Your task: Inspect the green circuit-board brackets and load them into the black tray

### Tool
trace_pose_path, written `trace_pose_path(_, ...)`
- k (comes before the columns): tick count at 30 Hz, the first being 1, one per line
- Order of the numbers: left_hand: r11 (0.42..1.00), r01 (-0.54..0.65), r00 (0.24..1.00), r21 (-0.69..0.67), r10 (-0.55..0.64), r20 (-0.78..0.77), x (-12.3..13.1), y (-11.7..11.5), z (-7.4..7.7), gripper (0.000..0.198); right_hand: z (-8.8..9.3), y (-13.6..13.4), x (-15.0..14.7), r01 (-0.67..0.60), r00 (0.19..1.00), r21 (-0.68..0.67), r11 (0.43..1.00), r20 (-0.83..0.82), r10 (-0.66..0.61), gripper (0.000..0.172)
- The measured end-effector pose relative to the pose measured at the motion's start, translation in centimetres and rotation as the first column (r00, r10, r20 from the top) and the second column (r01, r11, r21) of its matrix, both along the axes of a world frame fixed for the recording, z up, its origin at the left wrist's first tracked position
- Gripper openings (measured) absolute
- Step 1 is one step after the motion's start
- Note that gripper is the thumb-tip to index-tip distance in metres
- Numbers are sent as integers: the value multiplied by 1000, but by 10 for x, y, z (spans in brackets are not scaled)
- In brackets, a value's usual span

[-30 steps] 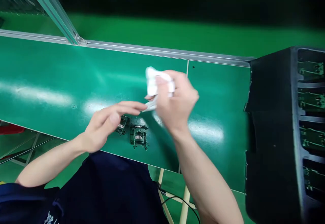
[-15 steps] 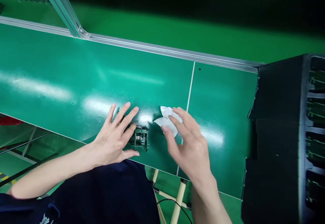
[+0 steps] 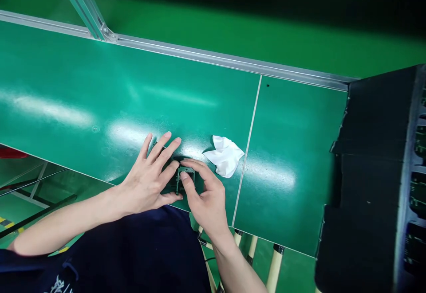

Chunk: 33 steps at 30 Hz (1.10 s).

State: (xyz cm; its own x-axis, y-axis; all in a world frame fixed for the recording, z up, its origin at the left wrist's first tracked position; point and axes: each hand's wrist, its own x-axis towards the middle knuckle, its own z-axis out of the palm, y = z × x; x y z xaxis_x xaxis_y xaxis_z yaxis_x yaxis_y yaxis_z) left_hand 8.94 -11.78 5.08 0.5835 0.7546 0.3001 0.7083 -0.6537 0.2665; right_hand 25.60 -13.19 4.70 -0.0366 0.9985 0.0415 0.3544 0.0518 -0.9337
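Observation:
A small dark green circuit board assembly (image 3: 179, 182) with raised frame-like edges lies on the green worktop, partly hidden by both hands. My left hand (image 3: 149, 180) rests palm down over its left part, fingers spread, index fingertip and thumb at its edges. My right hand (image 3: 208, 191) has thumb and index finger closed on the right part of the board, the thumb tip on its inner face. A crumpled white cloth (image 3: 228, 156) lies on the worktop to the right, touched by neither hand.
The green worktop (image 3: 166, 84) has a metal rail (image 3: 199, 56) along its far edge and an upright metal post (image 3: 81, 5) at the back left. A black box (image 3: 369, 182) stands at the right, beside a rack holding several boards (image 3: 420, 191).
My right hand has let go of the white cloth and moved left onto the circuit board assembly. The cloth now lies on the worktop. My left hand has stayed nearly still.

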Motion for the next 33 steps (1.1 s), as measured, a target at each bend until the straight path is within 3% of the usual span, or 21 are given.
trace_pose_path(25, 999, 43, 999, 9, -43, -8, -2, 0, -1, 59, -4, -3, 0, 43, 988, -98, 994, -144, -57, 10)
trace_pose_path(31, 999, 49, 998, -10, -48, 48, -4, -2, -4, 52, -4, -6, -4, 57, 987, -113, 992, -142, -73, 8)
trace_pose_path(33, 999, 28, 999, -18, -27, 40, -3, -3, -3, 47, -6, -8, -1, 17, 994, -72, 997, -111, -25, 16)
